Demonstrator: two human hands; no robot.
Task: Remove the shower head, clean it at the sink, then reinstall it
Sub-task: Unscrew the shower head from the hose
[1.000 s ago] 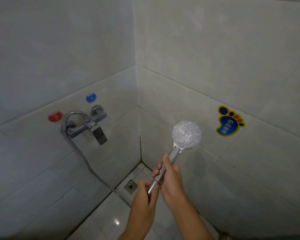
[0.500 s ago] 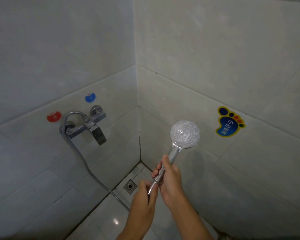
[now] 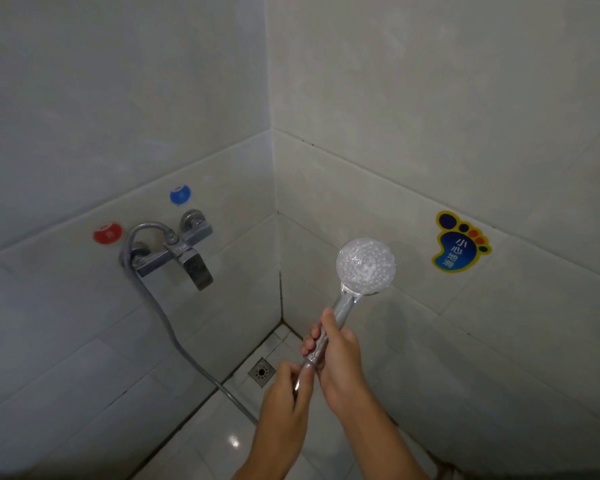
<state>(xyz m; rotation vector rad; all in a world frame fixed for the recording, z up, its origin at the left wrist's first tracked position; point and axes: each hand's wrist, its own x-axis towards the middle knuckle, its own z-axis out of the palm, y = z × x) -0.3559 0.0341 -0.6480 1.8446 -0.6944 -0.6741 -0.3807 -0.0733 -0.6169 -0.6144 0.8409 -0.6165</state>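
Observation:
The shower head [image 3: 365, 265] is a round clear-faced disc on a chrome handle, held upright in the tiled corner with its face toward me. My right hand [image 3: 336, 355] grips the handle's middle. Just below, my left hand [image 3: 284, 389] pinches the handle's lower end, where the hose joins; the joint itself is hidden by my fingers. The grey metal hose [image 3: 168, 330] runs from my hands along the floor and up the left wall to the chrome mixer tap [image 3: 174, 251].
Red [image 3: 108, 233] and blue [image 3: 180, 194] round markers sit on the left wall above the tap. A foot-shaped blue and yellow sticker [image 3: 459, 242] is on the right wall. A floor drain [image 3: 262, 371] lies in the corner below my hands.
The shower head and both hands have shifted very slightly; my left fingers stay at the handle's lower end. The grips look the same.

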